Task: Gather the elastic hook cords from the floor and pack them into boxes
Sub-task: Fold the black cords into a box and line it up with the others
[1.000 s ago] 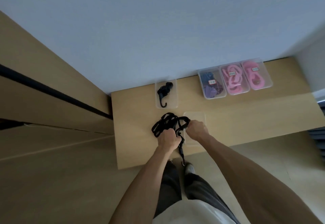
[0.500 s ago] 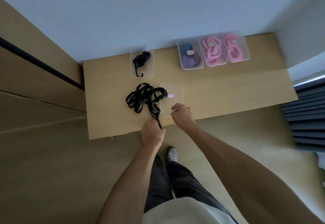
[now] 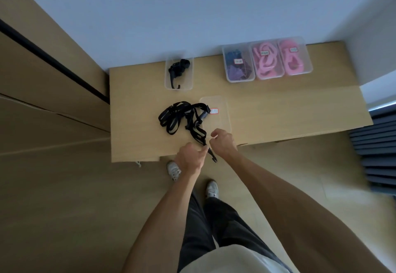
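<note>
Both hands (image 3: pixel 205 150) now pinch the black cord's (image 3: pixel 184 118) end, drawn past the table (image 3: pixel 278 110) edge.

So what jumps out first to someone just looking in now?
The tangled black cord sprawls mid-table, one end gripped at the near edge by the left hand and right hand. Behind it, three lidded boxes at the back right stand out, especially the two pink-filled boxes.

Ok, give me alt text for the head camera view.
Both hands, left hand and right hand, pinch one end of a tangled black elastic hook cord on a light wooden table. Beside it lies a clear plastic lid; four clear plastic boxes of cords stand along the far edge.
</note>
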Tool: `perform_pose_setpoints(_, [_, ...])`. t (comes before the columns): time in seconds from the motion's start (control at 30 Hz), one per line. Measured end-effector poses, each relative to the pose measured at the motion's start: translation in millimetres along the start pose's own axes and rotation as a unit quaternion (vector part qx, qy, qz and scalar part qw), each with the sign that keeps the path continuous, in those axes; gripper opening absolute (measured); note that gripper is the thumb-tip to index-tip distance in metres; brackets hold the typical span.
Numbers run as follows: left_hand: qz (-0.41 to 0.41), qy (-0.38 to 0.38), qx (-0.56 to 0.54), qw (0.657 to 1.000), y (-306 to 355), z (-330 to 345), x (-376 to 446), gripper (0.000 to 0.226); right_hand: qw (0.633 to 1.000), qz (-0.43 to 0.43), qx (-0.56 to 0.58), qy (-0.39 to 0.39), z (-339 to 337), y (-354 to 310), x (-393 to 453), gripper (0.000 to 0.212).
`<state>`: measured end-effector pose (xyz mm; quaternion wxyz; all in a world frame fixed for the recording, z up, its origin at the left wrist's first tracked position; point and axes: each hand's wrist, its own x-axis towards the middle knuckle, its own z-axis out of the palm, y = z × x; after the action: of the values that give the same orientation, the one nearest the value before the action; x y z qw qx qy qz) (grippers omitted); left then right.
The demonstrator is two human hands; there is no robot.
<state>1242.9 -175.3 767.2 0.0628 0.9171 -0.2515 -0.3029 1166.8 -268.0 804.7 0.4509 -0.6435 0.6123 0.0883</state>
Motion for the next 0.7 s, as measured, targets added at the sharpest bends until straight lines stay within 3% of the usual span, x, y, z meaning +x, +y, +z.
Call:
perform_pose_setpoints(0.17, [-0.003, 0.009, -0.036, 0.999, 6, 14, 5, 0.059, 1.0, 0.009, 0.019, -0.006, 8, 13, -1, 0.041])
perform_pose_setpoints(0.43, [-0.006, 0.005, -0.093, 0.996, 15, 18, 5, 0.02, 0.996, -0.075, -0.033, 0.046, 8, 33, -4, 0.045])
perform_pose_setpoints(0.57, [0.048, 0.021, -0.188, 0.981, 12, 9, 0, 0.009, 0.981, -0.173, -0.073, 0.052, 2, 38, -10, 0.06])
perform_pose_setpoints(0.7, [0.15, -0.023, -0.267, 0.952, 7, -25, -5, 0.01, 0.961, -0.262, -0.08, 0.046, -6, 18, -17, 0.071])
